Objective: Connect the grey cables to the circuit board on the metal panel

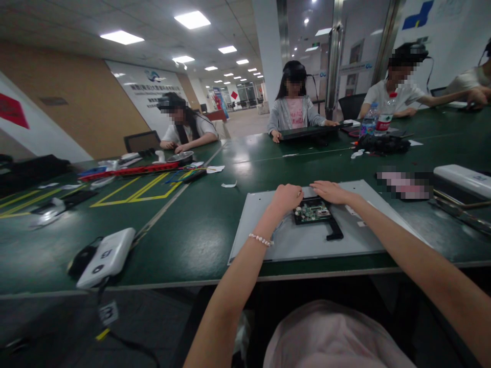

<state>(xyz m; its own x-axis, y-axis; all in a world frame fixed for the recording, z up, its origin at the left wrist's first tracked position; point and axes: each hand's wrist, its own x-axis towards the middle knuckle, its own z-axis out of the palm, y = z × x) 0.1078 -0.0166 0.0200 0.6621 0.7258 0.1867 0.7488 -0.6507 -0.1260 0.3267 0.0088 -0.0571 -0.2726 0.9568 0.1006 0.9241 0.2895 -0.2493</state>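
In front of me a flat grey panel [268, 248] lies on the table. On its middle sits a green circuit board [312, 212] in a black plastic bracket [336, 233] with a hooked arm toward me. My left hand [288, 198] is closed at the board's upper left corner, its fingers curled; whatever they pinch is too small to make out. Flat and outstretched, the fingers of my right hand [330, 192] rest along the bracket's far right edge. A thin pale cable [283, 223] runs beside my left wrist.
A white power bank [109, 258] with a cable lies left at the table's edge. Yellow tape [149, 189] marks the table beyond. At right lie a white device [462, 181] and a blurred pink item [406, 185]. Bottles [384, 117] stand farther back. Several people sit around the table.
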